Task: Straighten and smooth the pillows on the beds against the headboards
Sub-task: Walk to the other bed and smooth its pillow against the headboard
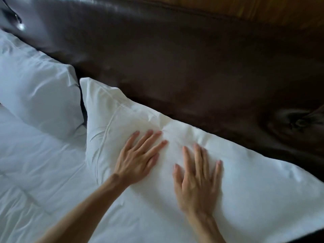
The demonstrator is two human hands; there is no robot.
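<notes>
Two hands lie flat on one white pillow, head view (the only cam). Left hand (140, 158) rests palm-down near the pillow's (245, 186) middle, fingers straight & spread, tips aimed at the headboard (192, 71); nothing is gripped. Right hand (198, 179) lies just beside it, also palm-down w/ fingers splayed, slightly motion-blurred, so likely mid-stroke; it too holds nothing. Flat palms suit the job: broad contact presses creases out w/o bunching the case, which a pinch would do.

Pillow sits w/ its long upper edge touching the dark brown padded headboard, running diagonally through the frame from upper left to lower right. Small wrinkles gather between & just above the fingertips, approx. where the hands work. Second pillow (38, 88) lies at left, also against the headboard, its corner just beside the first pillow's corner, a narrow dark gap between them; no hand touches it. White bedding (35, 163) below shows folds. Wood panelling (280, 9) runs above the headboard.

Judgement: smoothing of the nearer pillow is under way, placement already looks done; second pillow's state unclear.
</notes>
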